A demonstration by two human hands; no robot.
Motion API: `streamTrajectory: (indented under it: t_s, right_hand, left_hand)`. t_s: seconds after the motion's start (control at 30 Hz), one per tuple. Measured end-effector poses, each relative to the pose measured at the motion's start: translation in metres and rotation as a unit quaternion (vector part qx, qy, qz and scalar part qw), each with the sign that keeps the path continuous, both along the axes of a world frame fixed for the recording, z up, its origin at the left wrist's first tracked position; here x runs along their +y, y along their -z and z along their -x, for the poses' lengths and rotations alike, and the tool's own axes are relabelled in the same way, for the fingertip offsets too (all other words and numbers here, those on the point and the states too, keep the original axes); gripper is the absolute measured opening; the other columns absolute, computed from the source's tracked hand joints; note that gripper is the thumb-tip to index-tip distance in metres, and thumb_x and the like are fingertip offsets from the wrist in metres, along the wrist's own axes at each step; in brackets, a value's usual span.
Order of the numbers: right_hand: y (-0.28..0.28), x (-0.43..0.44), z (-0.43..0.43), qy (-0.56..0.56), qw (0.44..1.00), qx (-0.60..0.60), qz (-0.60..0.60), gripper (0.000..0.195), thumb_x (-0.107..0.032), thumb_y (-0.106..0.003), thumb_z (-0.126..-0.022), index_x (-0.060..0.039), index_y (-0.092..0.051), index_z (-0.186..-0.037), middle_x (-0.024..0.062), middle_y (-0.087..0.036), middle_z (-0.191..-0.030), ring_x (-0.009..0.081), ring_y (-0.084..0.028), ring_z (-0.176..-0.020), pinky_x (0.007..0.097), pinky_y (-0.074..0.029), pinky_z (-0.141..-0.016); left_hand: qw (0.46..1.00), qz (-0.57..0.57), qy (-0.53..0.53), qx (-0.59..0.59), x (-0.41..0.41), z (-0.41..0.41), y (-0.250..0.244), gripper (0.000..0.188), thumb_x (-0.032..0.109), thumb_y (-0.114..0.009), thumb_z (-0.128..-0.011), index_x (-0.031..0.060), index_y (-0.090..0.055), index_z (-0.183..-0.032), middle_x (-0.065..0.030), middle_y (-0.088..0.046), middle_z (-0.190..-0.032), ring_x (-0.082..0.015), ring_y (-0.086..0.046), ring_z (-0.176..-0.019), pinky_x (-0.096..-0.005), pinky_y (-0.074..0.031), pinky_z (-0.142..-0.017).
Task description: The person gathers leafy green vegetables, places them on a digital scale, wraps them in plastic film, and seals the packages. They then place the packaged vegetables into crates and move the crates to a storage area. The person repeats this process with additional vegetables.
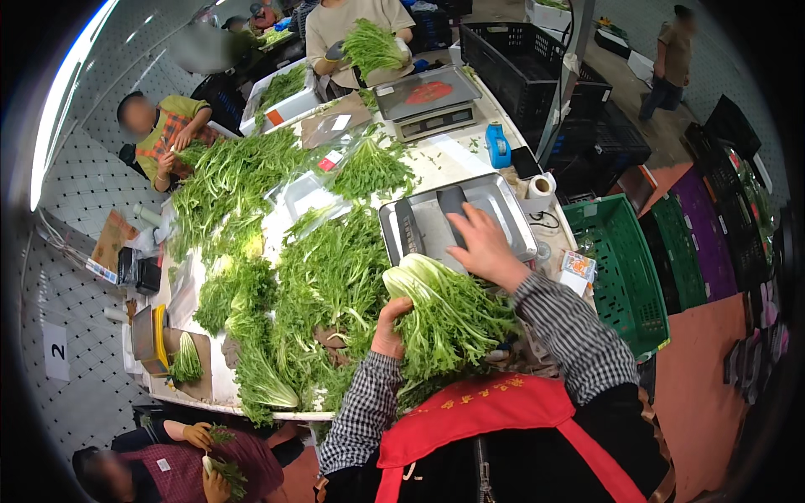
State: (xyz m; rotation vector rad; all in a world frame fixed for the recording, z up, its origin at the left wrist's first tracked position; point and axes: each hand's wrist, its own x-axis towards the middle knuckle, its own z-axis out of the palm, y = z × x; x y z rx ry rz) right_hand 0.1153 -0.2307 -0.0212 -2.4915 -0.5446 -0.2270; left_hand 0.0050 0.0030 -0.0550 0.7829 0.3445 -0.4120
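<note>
My left hand (390, 327) grips a bunch of frilly leafy greens (456, 308), its pale base pointing up and left and its leaves spreading to the right. My right hand (481, 242) reaches over a metal tray (516, 217) with the fingers apart. Its fingertips are at the edge of a dark flat object (450, 204) in the tray; whether they touch it is unclear. Another dark strip (407, 229), with light marks along it, lies at the tray's left side. To the left of the bunch, loose greens (333, 276) are heaped on the white table (446, 163).
A scale (434, 100), a blue tape dispenser (497, 146) and a roll of white labels (539, 187) stand beyond the tray. A green crate (629, 270) adjoins the table's right edge. Several people work around the table, holding greens; another person (671, 63) is at far right.
</note>
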Motion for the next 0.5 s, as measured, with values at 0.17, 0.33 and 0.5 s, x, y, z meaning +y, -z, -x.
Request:
streamTrajectory:
  t_s: [0.17, 0.33, 0.5]
  right_hand:
    - [0.003, 0.017, -0.022, -0.002, 0.972, 0.169, 0.165, 0.052, -0.018, -0.067, -0.087, -0.0063, -0.054, -0.136, 0.0276, -0.023, -0.159, 0.0508, -0.024, -0.144, 0.0745, -0.028, -0.105]
    - [0.035, -0.018, -0.034, 0.105, 0.981, 0.096, -0.135, 0.077, 0.010, -0.047, -0.078, -0.0077, -0.035, -0.151, 0.0337, -0.033, -0.151, 0.0515, -0.040, -0.132, 0.0457, -0.043, -0.104]
    - [0.030, -0.047, -0.033, 0.133, 0.915, 0.209, -0.319, 0.083, 0.012, -0.042, -0.077, -0.0056, -0.028, -0.157, 0.0269, -0.040, -0.152, 0.0332, -0.045, -0.138, 0.0343, -0.042, -0.106]
  left_hand:
    - [0.999, 0.015, -0.021, -0.025, 0.003, 0.008, -0.017, 0.053, 0.022, -0.063, -0.083, -0.0012, -0.058, -0.130, -0.0110, -0.068, -0.119, -0.0227, -0.065, -0.107, -0.0377, -0.051, -0.098]
    - [0.995, -0.084, -0.024, -0.044, 0.018, 0.002, -0.028, 0.057, 0.019, -0.066, -0.082, 0.0014, -0.055, -0.135, -0.0096, -0.065, -0.125, -0.0214, -0.061, -0.113, -0.0367, -0.047, -0.101]
    - [0.976, -0.215, -0.035, -0.022, 0.014, -0.008, -0.047, 0.043, 0.029, -0.069, -0.086, 0.0025, -0.066, -0.120, -0.0108, -0.065, -0.123, -0.0209, -0.059, -0.116, -0.0377, -0.041, -0.108]
